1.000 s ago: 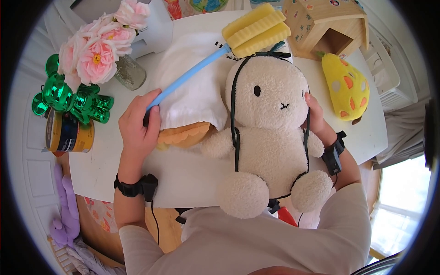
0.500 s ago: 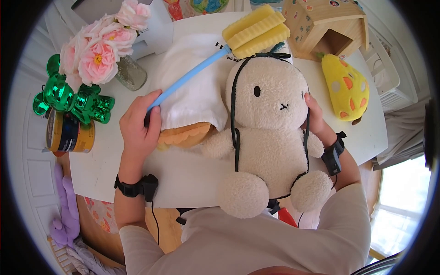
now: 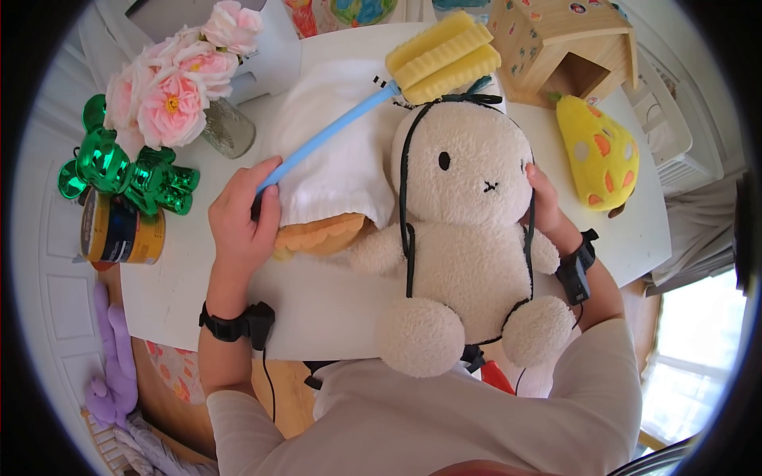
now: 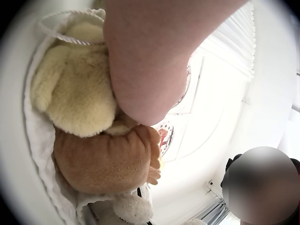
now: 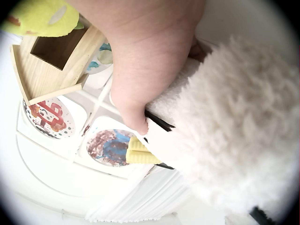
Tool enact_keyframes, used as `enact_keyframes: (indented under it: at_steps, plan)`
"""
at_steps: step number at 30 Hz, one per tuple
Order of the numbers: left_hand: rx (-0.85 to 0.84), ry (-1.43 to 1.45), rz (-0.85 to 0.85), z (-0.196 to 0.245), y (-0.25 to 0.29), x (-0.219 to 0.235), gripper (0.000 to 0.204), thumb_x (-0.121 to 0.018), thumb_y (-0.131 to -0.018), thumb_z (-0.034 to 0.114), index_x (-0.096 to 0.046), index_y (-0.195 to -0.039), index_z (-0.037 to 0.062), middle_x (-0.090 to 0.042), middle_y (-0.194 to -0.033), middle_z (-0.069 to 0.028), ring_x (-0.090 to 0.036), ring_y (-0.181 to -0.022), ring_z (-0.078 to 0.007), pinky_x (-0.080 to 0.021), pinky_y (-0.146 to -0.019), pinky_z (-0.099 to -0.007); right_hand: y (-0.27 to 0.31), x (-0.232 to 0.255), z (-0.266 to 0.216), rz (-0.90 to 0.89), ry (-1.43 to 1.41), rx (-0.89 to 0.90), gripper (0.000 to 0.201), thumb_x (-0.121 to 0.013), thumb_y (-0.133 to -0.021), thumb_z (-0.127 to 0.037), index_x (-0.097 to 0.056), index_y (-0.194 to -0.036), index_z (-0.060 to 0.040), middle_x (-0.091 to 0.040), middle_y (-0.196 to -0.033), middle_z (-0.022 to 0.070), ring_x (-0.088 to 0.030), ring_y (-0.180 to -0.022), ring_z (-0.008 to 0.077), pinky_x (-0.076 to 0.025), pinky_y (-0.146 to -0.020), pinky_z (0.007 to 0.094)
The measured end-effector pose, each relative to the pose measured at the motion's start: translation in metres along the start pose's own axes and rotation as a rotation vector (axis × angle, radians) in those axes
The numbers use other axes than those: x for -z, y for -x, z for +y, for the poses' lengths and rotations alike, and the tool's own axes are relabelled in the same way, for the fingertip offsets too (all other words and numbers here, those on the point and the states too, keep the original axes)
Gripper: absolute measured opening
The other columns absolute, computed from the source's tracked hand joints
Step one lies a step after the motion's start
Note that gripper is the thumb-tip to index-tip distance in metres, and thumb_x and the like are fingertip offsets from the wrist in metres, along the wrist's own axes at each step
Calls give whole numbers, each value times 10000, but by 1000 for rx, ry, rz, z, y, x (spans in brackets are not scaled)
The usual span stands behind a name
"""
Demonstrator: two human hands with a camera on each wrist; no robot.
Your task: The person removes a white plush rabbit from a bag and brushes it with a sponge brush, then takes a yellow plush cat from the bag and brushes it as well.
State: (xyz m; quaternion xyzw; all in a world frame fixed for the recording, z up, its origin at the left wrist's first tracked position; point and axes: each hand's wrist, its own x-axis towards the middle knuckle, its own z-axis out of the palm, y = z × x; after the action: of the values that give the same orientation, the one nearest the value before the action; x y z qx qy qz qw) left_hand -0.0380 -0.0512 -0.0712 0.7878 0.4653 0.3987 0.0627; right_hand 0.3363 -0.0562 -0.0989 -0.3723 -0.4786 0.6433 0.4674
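Your left grip (image 3: 246, 214) holds the blue-handled brush (image 3: 325, 139); your right grip (image 3: 548, 198) clasps the white plush (image 3: 468, 262), feet over the counter (image 3: 317, 317)'s near edge. A stuffed white bag (image 3: 337, 159) lies between; a wooden house (image 3: 516, 63) and yellow toy (image 3: 599, 170) crowd the far right corner.

White table (image 3: 317, 317) under plush toys (image 3: 598, 155)

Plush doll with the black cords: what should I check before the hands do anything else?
1. Left hand grips the blue handle: ok.
2. Right hand touches the plush doll: ok.
3. Yellow head apart from the pink flowers: ok.
4. Doll's feet within the table edge: not ok, one reaches past it.
5. Yellow head touching the doll's bow: cannot tell.
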Motion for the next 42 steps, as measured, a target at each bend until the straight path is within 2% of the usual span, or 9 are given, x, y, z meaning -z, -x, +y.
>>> enact_keyframes:
  at_steps: [3, 6, 20, 24, 30, 33, 42]
  plan:
    - [2, -2, -9, 0, 0, 1, 283, -542, -839, -30, -607, -1113, 5, -571, -798, -94, -526, -660, -163, -419, -615, -248, 1, 0, 0, 12, 8, 1, 818, -588, -816, -510, -316, -1401, -8, -494, -1313, 162, -534, -1158, 245, -446, -949, 363]
    - [-97, -23, 59, 0, -3, -2, 285, -566, -819, -37, -621, -1090, 35, -540, -709, -71, -497, -543, -156, -403, -524, -247, 1, -1, 0, 5, -14, -15, 814, -588, -818, -508, -318, -1401, -8, -496, -1311, 161, -535, -1156, 244, -447, -948, 363]
    - [-91, -13, 53, -1, -4, -2, 278, -563, -823, -34, -619, -1088, 32, -561, -731, -81, -517, -559, -168, -415, -535, -255, 0, 1, 0, 10, 19, 5, 819, -592, -816, -518, -320, -1396, -7, -499, -1306, 162, -539, -1151, 239, -457, -934, 357]
    - [-89, -28, 47, -1, -3, -1, 277, -563, -821, -35, -620, -1084, 29, -563, -732, -82, -517, -559, -168, -415, -536, -255, 1, 5, 3, 2, -12, -44, 822, -593, -815, -519, -317, -1398, -10, -498, -1305, 162, -542, -1146, 236, -457, -935, 357]
    - [-81, -14, 52, -1, -3, -2, 276, -563, -820, -34, -620, -1083, 28, -556, -726, -80, -513, -557, -169, -411, -532, -254, 0, 2, 1, 21, 21, 2, 828, -591, -811, -525, -321, -1396, -4, -505, -1298, 162, -546, -1141, 242, -457, -936, 361]
    - [-4, -17, -10, 1, 0, 1, 290, -538, -838, -35, -602, -1118, 8, -570, -799, -96, -525, -655, -166, -416, -611, -249, 0, 1, 2, 9, 7, -5, 840, -595, -805, -531, -320, -1397, -2, -502, -1303, 161, -535, -1156, 245, -450, -944, 362]
    - [-33, -26, 2, 0, 0, 1, 291, -539, -840, -32, -603, -1120, 11, -564, -794, -93, -524, -656, -163, -416, -606, -250, 0, 1, 3, 14, 0, -12, 832, -596, -805, -528, -323, -1399, -12, -501, -1304, 157, -527, -1164, 240, -438, -955, 363]
